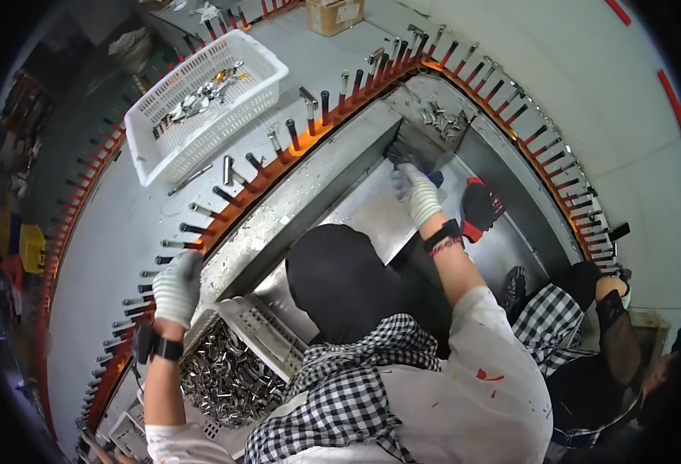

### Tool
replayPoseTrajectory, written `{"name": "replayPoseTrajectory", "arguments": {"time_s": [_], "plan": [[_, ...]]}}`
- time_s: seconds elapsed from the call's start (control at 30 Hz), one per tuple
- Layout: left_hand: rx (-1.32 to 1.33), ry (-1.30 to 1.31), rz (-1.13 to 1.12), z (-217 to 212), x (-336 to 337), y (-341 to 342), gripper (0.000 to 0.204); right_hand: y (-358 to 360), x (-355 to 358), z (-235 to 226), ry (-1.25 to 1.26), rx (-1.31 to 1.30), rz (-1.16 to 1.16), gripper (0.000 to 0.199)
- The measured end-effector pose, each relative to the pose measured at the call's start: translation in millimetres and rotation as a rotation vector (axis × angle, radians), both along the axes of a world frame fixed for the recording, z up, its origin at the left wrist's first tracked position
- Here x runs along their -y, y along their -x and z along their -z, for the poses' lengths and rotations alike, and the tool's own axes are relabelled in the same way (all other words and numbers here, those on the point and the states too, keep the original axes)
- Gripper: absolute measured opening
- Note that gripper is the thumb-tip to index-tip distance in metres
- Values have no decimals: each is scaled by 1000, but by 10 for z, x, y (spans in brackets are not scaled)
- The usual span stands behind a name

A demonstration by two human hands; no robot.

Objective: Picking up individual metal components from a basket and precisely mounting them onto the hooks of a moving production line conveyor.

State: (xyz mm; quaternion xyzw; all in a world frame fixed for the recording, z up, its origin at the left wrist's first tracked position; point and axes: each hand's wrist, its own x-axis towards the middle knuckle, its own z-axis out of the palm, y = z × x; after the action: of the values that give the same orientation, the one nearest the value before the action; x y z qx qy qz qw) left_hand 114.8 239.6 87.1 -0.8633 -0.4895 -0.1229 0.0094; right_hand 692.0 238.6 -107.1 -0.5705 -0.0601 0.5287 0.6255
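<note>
My left hand (pixel 176 291), in a white knit glove with dark fingertips, is closed at the orange conveyor track (pixel 220 220). Its fingertips are at the row of upright pegs, and what they hold is hidden. My right hand (pixel 413 184), gloved the same way, reaches into a grey metal trough (pixel 367 220) with its fingers stretched toward the far corner. A small blue object (pixel 435 179) shows beside it. To its right lies a red-and-black glove (pixel 481 207). Small shiny metal pieces (pixel 442 121) are heaped on the ledge beyond my right hand.
A crate of shiny metal parts (pixel 228 379) stands below my left hand. Across the track, a white plastic basket (pixel 209 127) holds loose metal pieces. Red pegs topped with chrome or black pieces (pixel 325 107) line the curving track. A co-worker (pixel 557 321) is at the right.
</note>
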Motion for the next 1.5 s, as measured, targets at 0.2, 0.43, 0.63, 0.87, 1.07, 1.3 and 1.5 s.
{"name": "replayPoseTrajectory", "arguments": {"time_s": [0.2, 0.43, 0.63, 0.87, 1.07, 1.3, 1.5], "plan": [[833, 362, -528, -179, -170, 16, 29, -606, -311, 407, -36, 78, 355, 23], [252, 16, -457, -186, -860, -75, 33, -1182, -1075, -43, -145, 153, 327, 31], [465, 555, -494, -192, -990, -280, 46, -497, -900, 86, -49, 347, 82, 50], [93, 147, -402, 94, -656, -82, 26, 1037, -555, -244, -163, 472, -425, 46], [419, 186, -365, 173, 659, 74, 23, 2611, -1063, -1658, -378, 606, -943, 62], [1148, 447, -693, 321, 1573, 190, 37, 3428, -1455, -1941, -313, 1478, -1375, 37], [748, 289, -820, -150, 2192, 236, 47, 2768, -1281, -2093, -704, 1575, -805, 39]]}}
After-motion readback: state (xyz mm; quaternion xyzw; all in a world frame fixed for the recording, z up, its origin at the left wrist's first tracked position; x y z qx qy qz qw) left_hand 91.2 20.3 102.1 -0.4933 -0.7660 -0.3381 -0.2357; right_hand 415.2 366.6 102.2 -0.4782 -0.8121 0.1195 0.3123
